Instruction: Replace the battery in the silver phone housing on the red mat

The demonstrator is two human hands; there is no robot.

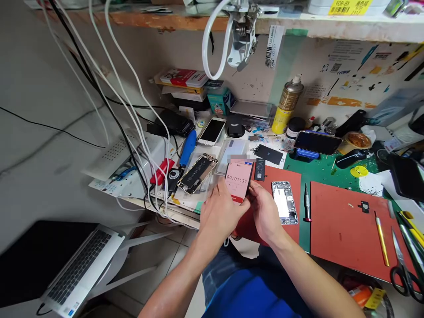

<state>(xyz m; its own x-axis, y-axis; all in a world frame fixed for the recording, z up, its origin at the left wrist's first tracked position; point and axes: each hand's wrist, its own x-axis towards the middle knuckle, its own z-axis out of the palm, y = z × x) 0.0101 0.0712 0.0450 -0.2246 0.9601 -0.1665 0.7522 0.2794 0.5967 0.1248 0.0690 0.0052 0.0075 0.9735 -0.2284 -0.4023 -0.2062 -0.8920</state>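
Note:
Both my hands hold a phone (239, 180) whose pink screen shows a timer reading 00:01:31. My left hand (221, 217) grips its lower left side with fingers closed. My right hand (265, 212) grips its lower right edge, fingers curled. The phone is held over the near edge of a red mat (291, 176). Just right of my right hand an opened phone frame (285, 202) lies on that mat, with a small screwdriver (306, 204) beside it. Another opened phone with its battery showing (197, 173) lies to the left on clear trays.
A second red mat (347, 225) holds a yellow tool (381, 238) and scissors (402, 265). A spray can (287, 105), a white phone (212, 131), boxes and a dark phone on a stand (317, 142) crowd the back. White cables (132, 101) hang left. A laptop (73, 265) sits low left.

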